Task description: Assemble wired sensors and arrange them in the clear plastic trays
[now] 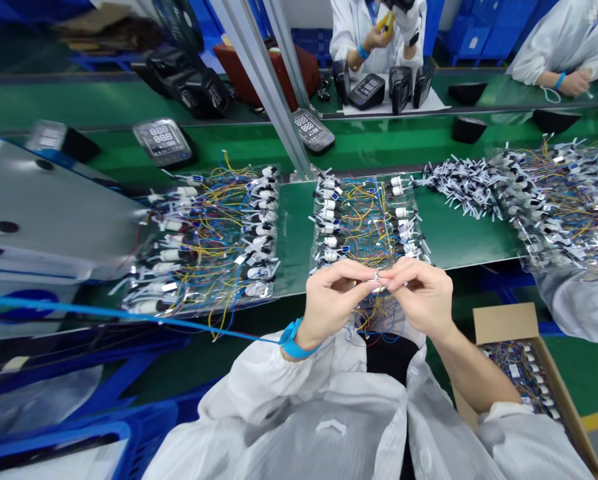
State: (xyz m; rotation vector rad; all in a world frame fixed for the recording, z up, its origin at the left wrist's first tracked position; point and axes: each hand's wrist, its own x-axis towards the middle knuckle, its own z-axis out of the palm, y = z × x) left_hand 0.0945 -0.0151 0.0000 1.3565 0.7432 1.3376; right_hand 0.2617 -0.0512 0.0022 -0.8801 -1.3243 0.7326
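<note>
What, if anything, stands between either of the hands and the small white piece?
Nothing visible does: the left hand and right hand meet at the small white piece, at their fingertips. Colored wires lie beyond them on the bench; whether any wire touches the piece is too small to tell.

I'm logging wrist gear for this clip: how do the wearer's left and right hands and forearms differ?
The left hand has a blue wristband; the right hand has none. The left sleeve reaches the band, while the right sleeve leaves much of the forearm bare. Both hands pinch at a tiny white piece.
</note>
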